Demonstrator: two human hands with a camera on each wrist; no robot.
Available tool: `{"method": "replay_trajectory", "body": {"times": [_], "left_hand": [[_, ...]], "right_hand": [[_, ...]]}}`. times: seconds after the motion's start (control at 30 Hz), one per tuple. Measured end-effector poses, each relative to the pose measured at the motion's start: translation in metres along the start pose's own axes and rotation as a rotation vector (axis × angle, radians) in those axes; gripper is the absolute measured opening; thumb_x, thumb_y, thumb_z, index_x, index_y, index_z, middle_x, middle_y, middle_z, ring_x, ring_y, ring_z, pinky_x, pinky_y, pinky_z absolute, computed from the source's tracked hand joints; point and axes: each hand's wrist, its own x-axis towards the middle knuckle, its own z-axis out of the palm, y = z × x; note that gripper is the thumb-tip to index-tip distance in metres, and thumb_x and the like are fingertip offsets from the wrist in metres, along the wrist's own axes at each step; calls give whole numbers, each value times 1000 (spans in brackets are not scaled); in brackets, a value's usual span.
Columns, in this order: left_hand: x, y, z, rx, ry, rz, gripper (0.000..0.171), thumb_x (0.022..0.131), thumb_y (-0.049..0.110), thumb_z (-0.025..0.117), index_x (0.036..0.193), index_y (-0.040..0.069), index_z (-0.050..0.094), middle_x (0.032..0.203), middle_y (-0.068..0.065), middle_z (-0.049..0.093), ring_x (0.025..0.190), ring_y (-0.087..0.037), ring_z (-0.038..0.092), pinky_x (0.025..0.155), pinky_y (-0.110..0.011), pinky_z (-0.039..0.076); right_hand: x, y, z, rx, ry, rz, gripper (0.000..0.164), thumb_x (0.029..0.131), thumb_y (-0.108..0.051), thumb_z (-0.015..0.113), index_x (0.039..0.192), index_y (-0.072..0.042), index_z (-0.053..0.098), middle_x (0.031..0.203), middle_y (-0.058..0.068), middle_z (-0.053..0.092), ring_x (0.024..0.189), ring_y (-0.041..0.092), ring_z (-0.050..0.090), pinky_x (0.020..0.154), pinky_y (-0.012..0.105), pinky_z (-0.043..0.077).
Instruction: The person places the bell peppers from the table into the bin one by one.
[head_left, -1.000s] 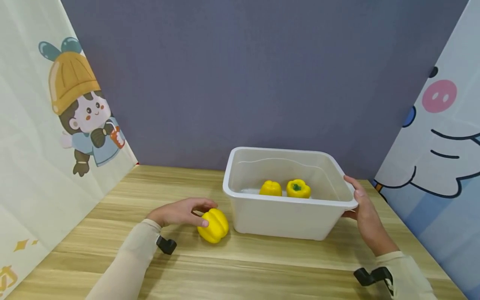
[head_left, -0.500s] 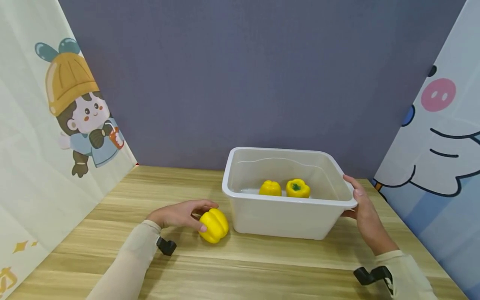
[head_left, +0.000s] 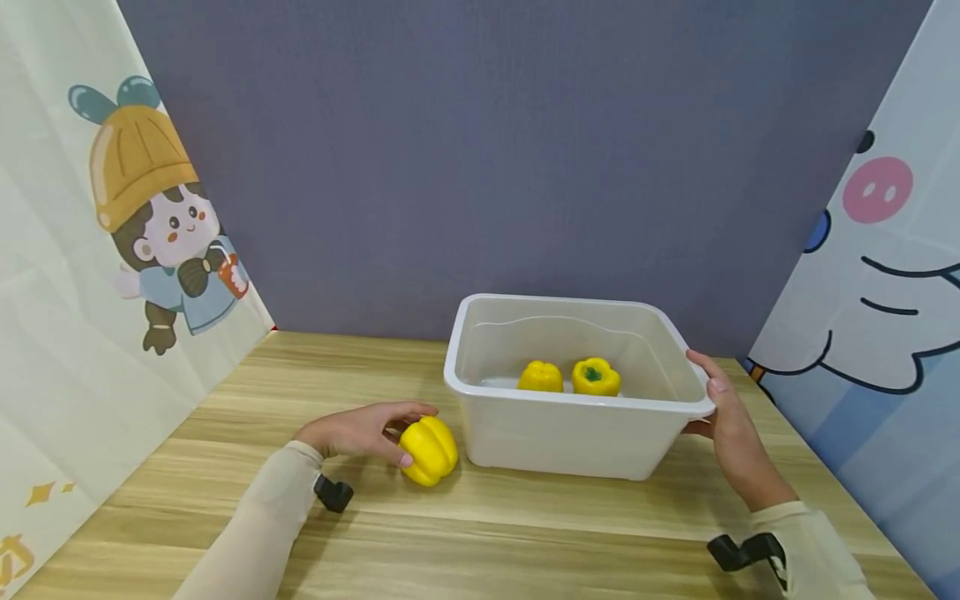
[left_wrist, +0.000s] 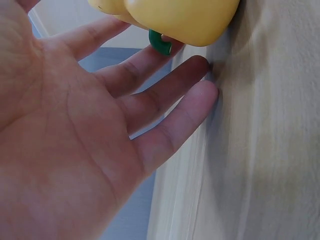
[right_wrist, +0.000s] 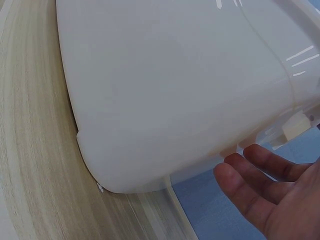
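A yellow bell pepper (head_left: pixel 428 451) lies on its side on the table, left of the white plastic tub (head_left: pixel 555 433). My left hand (head_left: pixel 363 432) is right at the pepper's left side, its thumb tip overlapping the lower edge. In the left wrist view, the fingers (left_wrist: pixel 170 120) extend loosely below the pepper (left_wrist: pixel 185 20), whose green stem (left_wrist: pixel 159 43) points toward the palm. My right hand (head_left: pixel 731 433) grips the tub's right end by the rim. The right wrist view shows fingertips against the tub's outer wall (right_wrist: pixel 150 100); the thumb is out of that view.
Two more yellow bell peppers, one (head_left: pixel 541 377) on its side and one (head_left: pixel 596 377) stem up, sit inside the tub. A grey panel (head_left: pixel 480 167) stands behind the wooden table (head_left: pixel 450 542). Printed sheets border it on both sides.
The bell pepper by my left hand has shifted slightly right, and the thumb now overlaps less of it. My right hand and the tub have stayed in place.
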Motion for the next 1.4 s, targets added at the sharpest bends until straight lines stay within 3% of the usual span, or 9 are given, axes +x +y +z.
{"method": "replay_trajectory", "body": {"times": [0.63, 0.93, 1.4], "left_hand": [[-2, 1, -1, -31, -11, -15, 81, 88, 18, 78, 154, 3, 34, 141, -13, 52, 126, -28, 52, 106, -48, 38], [-2, -2, 1, -44, -25, -2, 85, 87, 19, 79, 154, -1, 30, 140, -13, 52, 124, -26, 53, 105, -42, 41], [0, 0, 7, -38, -32, -54, 95, 83, 18, 81, 158, 6, 24, 146, -8, 47, 127, -23, 49, 106, -35, 40]], "right_hand": [[1, -2, -1, -6, 1, 6, 51, 111, -32, 16, 159, -14, 24, 129, 9, 48, 98, 11, 60, 72, 31, 54], [-2, -1, -1, -17, -14, -8, 51, 112, -31, 16, 159, -14, 23, 130, 9, 48, 99, 11, 60, 73, 32, 55], [-1, -3, 1, 8, 4, 0, 51, 111, -30, 17, 158, -12, 25, 128, 10, 48, 97, 12, 59, 72, 32, 54]]}}
